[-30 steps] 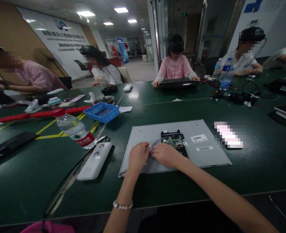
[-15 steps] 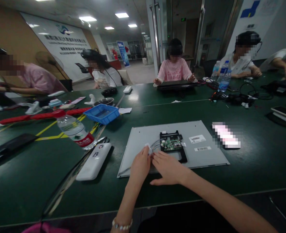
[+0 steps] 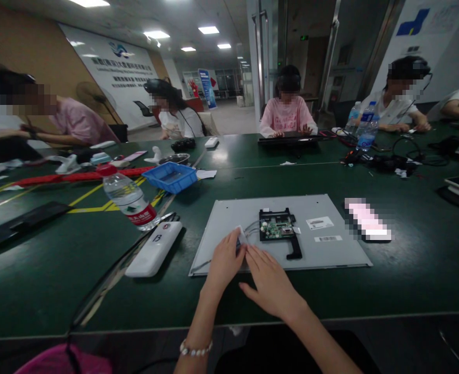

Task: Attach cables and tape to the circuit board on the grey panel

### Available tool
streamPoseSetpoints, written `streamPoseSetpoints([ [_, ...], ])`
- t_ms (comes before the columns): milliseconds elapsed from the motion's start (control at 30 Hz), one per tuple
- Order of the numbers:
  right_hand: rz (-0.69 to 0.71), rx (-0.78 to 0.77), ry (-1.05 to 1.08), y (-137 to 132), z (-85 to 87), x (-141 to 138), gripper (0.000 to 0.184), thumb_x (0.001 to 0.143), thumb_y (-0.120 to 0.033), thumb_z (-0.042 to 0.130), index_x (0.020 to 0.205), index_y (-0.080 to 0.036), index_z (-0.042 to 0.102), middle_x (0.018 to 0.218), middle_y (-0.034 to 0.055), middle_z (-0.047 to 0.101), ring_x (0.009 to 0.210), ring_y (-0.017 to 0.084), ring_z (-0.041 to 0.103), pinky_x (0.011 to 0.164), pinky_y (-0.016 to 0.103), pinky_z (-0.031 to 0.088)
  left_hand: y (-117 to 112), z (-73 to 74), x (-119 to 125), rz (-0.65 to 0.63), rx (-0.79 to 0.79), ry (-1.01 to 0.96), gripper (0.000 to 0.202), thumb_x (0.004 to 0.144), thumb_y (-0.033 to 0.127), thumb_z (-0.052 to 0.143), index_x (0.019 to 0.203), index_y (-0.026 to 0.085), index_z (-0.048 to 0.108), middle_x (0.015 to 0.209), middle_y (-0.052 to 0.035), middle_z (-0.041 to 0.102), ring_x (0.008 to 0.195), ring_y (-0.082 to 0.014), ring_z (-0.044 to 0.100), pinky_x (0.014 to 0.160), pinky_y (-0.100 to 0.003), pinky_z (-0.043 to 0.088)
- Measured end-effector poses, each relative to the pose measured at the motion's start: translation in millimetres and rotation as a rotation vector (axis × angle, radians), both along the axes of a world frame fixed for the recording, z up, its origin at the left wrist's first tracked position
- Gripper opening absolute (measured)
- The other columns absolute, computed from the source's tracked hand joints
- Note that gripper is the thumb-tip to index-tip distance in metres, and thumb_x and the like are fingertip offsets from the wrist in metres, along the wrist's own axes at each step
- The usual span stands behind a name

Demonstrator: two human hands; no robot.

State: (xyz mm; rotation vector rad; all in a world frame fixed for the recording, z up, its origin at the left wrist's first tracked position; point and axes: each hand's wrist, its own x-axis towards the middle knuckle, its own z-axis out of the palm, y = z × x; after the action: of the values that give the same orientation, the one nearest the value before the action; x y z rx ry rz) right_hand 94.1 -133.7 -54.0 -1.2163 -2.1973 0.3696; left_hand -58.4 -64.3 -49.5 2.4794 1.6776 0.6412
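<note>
A flat grey display panel (image 3: 221,218) lies back side up on the green table. On it sits a black bracket (image 3: 296,246) with a green circuit board (image 3: 274,228); grey wires (image 3: 253,224) run from the board's left side. My left hand (image 3: 225,259) is closed over the panel's left half, its fingers on a small white piece (image 3: 241,235) of tape-like material. My right hand (image 3: 268,278) lies beside it, fingers stretched out flat with the thumb apart, fingertips touching near the left hand. What lies under the fingers is hidden.
A white power bank (image 3: 155,249) marked 13 and a water bottle (image 3: 130,202) stand to the left. A blue basket (image 3: 171,179) is beyond them. On the right lies a lit phone (image 3: 367,221). Several people sit around the table; one faces a black screen (image 3: 289,140).
The view has shifted slightly. My right hand has drawn back toward me, its forearm now steeper, and more of the white piece shows above my left fingers.
</note>
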Motion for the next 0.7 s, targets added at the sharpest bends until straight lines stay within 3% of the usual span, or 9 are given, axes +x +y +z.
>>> streamPoseSetpoints([
  [167,-0.004,0.011,0.000,-2.7,-0.1,4.9,0.058,0.084,-0.029,0.050,0.137,-0.009,0.036,0.140,0.0163,0.040,0.131,0.026,0.035,0.108,0.045,0.031,-2.4,3.9,5.2,0.012,-0.015,0.032,0.041,0.087,0.024,0.046,0.127,0.016,0.042,0.126,-0.0129,0.054,0.117,-0.0233,0.051,0.099,-0.038,0.039],
  [433,0.002,0.027,0.025,-4.6,1.5,7.4,0.056,0.083,-0.026,0.051,0.136,-0.011,0.038,0.139,0.0156,0.042,0.129,0.027,0.036,0.107,0.047,0.033,-5.0,4.2,13.7,0.060,0.033,0.034,0.037,0.089,0.024,0.044,0.125,0.016,0.044,0.123,-0.0135,0.056,0.114,-0.0234,0.053,0.097,-0.038,0.040],
  [700,-0.019,0.048,0.029,-8.0,0.2,6.0,0.052,0.084,-0.024,0.050,0.134,-0.014,0.041,0.139,0.0142,0.041,0.131,0.028,0.033,0.105,0.049,0.035,-7.5,-3.2,8.7,0.004,0.079,0.013,0.038,0.092,0.030,0.040,0.126,0.014,0.044,0.139,-0.0164,0.039,0.123,-0.0255,0.045,0.101,-0.041,0.037],
])
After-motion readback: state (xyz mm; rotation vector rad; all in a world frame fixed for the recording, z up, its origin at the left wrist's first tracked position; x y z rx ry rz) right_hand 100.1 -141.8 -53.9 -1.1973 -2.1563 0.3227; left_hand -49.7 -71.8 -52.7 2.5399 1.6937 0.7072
